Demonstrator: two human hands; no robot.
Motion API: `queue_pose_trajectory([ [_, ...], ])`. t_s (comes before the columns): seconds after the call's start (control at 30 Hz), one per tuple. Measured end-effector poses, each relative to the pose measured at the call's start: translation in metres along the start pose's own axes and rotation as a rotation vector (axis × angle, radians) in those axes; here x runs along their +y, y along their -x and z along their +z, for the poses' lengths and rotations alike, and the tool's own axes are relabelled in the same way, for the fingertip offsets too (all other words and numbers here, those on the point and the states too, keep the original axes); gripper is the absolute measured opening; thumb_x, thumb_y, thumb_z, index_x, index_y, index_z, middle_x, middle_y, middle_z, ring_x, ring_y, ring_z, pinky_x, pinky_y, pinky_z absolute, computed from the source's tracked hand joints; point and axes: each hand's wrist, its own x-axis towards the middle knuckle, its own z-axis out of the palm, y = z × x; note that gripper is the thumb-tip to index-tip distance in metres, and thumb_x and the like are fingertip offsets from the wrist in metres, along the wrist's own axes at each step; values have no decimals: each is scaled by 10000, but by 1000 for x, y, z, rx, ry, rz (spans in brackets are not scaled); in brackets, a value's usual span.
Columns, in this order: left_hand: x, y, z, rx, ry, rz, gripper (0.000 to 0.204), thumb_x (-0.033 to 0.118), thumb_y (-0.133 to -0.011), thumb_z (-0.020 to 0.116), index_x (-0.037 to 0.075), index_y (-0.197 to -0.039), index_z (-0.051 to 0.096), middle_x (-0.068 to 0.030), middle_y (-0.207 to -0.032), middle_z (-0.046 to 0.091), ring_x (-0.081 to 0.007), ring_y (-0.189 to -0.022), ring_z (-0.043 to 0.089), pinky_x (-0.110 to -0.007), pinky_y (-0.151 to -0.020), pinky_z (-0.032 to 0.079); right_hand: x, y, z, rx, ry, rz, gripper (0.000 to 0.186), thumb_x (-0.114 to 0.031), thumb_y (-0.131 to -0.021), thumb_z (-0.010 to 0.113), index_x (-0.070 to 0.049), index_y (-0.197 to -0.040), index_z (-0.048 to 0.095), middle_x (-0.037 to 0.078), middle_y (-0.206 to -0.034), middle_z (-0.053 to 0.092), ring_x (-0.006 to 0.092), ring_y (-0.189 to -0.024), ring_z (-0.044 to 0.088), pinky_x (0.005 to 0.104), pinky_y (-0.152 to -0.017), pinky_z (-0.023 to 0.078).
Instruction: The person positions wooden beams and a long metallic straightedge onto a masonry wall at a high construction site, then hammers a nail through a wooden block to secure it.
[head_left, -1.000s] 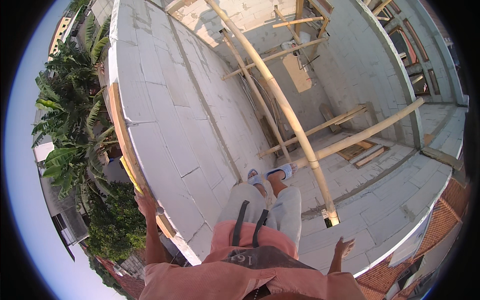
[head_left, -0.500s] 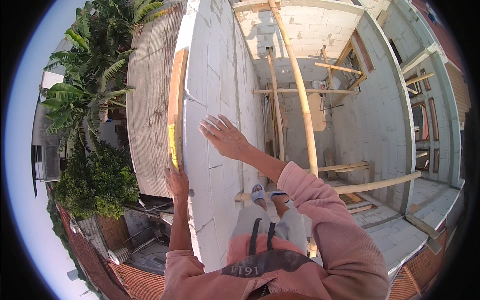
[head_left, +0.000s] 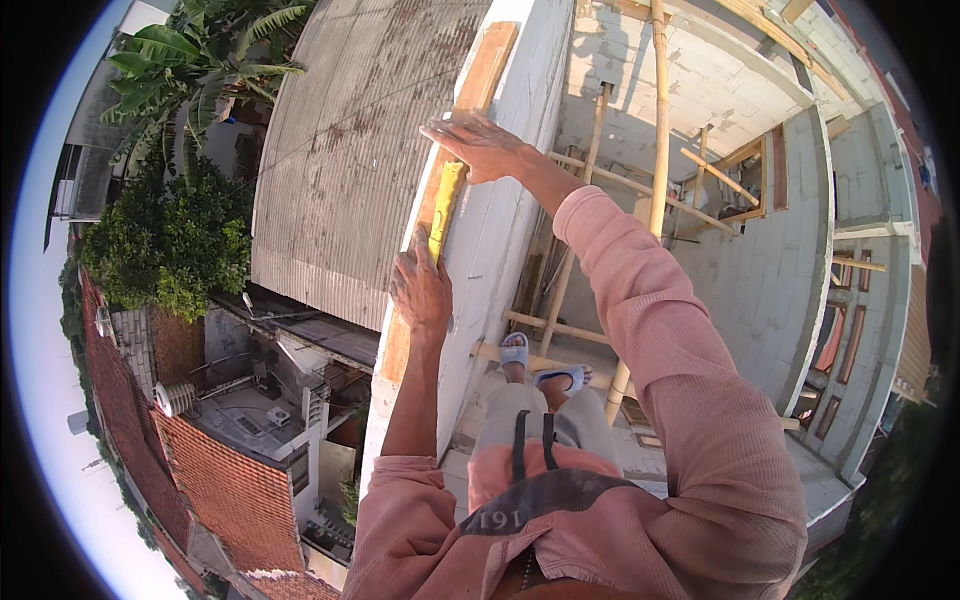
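Observation:
A long wooden board (head_left: pixel 480 75) lies along the top of the white block wall (head_left: pixel 530 75). On the board rests a short yellow bar (head_left: pixel 445 205) that looks like a spirit level. My left hand (head_left: pixel 422 290) lies over the board at the bar's near end, its fingers apart and the index finger reaching onto the yellow piece. Just beyond the bar's far end, my right hand (head_left: pixel 480 146) lies across the board with its fingers stretched out flat to the left. Part of the board is hidden beneath both hands.
Left of the wall, a corrugated roof (head_left: pixel 340 160) runs close by, with tiled roofs (head_left: pixel 230 490) lower down. To the right, bamboo poles (head_left: pixel 660 120) cross a deep block-walled room. My sandalled feet (head_left: pixel 515 352) stand on a support beside the wall.
My right hand has moved from above the wall face onto the board. My left hand has shifted along the bar's near end. The view has turned, so the wall slants to the right.

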Motion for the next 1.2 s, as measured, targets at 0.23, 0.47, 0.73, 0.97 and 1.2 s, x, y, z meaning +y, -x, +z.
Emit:
queue_pose_trajectory([
  [0.23,-6,4,-8,-21,-3,-20,605,302,-977,565,237,-1530,329,-176,-1152,517,-364,-1109,556,-502,-925,473,-17,-23,0,-309,353,14,1057,-374,-626,897,-316,-1509,319,32,-1588,258,280,-1506,142,703,-1165,156],
  [0.47,-19,4,-2,139,71,115,602,269,-983,558,128,-1520,327,-213,-1114,577,-390,-1021,604,-550,-872,474,-23,-28,6,-317,368,68,1071,-377,-645,889,-330,-1525,279,39,-1590,240,313,-1514,89,719,-1156,129],
  [0.73,-79,13,-126,240,655,-159,385,340,-1059,457,-4,-1213,529,-98,-695,633,-164,-541,599,-337,-532,465,-22,-32,9,-373,494,139,886,-77,-794,673,-303,-1545,260,46,-1633,175,289,-1526,44,711,-1162,116],
  [0.97,-260,79,-110,301,88,-385,517,500,-1003,493,2,-1018,630,-110,-700,589,-264,-662,576,-426,-653,474,-20,-43,8,-502,217,164,801,-307,-919,566,-93,-1577,161,200,-1645,3,377,-1518,-36,585,-1215,47],
  [1.2,-235,46,-33,45,649,-521,521,526,-984,509,91,-1255,604,-147,-1011,709,-342,-976,679,-472,-867,507,4,-31,24,-329,380,145,750,-178,-893,578,-197,-1555,227,132,-1627,159,314,-1520,68,601,-1200,115],
])
